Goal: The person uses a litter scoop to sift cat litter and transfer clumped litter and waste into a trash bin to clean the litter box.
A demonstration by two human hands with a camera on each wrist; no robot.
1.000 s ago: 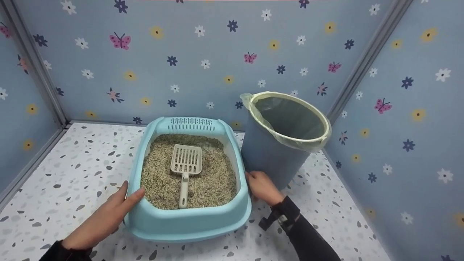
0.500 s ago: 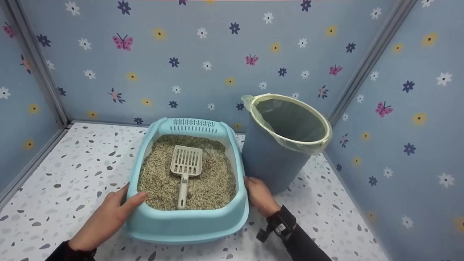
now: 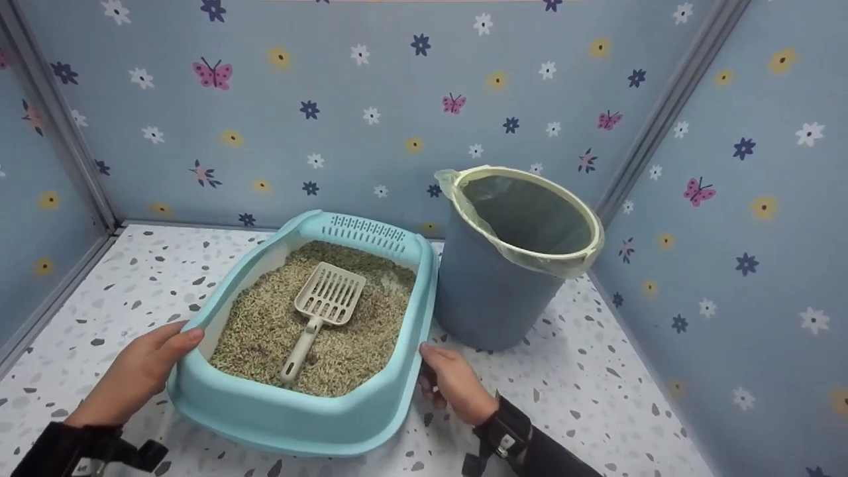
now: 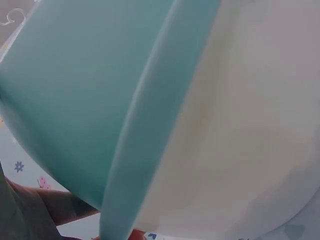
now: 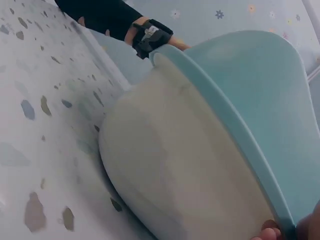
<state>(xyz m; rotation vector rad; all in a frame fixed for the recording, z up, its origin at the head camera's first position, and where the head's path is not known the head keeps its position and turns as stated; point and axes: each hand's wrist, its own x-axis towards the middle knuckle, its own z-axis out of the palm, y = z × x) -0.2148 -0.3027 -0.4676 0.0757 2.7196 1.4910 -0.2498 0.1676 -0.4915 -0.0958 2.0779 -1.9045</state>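
Observation:
A light blue litter box [image 3: 285, 414] full of tan pellet litter [image 3: 258, 324] sits at an angle on the speckled surface. On the litter lies a beige slotted scoop [image 3: 329, 295], its handle pointing to the near left. My left hand [image 3: 136, 371] grips the box's left side, thumb over the rim and the other fingers outside, mostly hidden. At the right side my right hand [image 3: 457, 384] holds the lower edge of the blue upper part. The right wrist view shows fingertips [image 5: 269, 233] under that edge, against the box's pale base [image 5: 165, 150].
A blue-grey trash bin [image 3: 493, 298] with a cream ring and a translucent liner stands right behind the box's right side. Flower-patterned panels [image 3: 371, 152] enclose the back and sides. White speckled flooring [image 3: 596, 397] extends around the box.
The litter box has turned clockwise, its near end swinging left with both hands, and the scoop turned with it. More of the bin's lower part shows. The bin stays put.

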